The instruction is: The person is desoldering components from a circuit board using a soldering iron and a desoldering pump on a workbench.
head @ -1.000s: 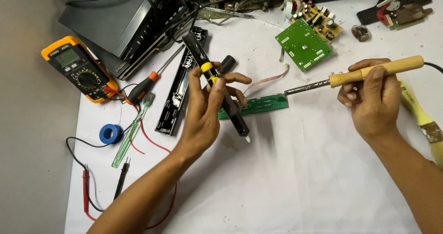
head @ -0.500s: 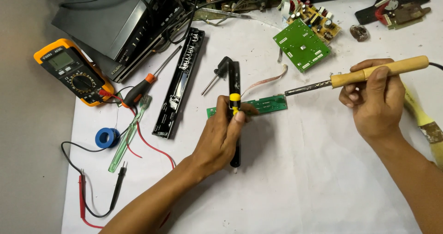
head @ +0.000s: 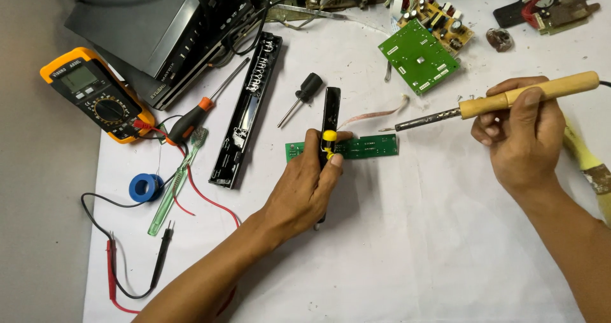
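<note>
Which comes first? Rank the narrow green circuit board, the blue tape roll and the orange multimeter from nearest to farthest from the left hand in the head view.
Measured from the left hand:
1. Narrow green circuit board: under the fingertips, just ahead.
2. Blue tape roll: out to the left on the white sheet.
3. Orange multimeter: far upper left, at the sheet's edge.

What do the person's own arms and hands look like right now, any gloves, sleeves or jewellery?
Both are bare. The left hand and right hand have no gloves, and no rings show on the fingers. No watch or band shows at either wrist. Both forearms are uncovered as far as the picture's edge, with no sleeve in view. No cables or markings on them.
</note>
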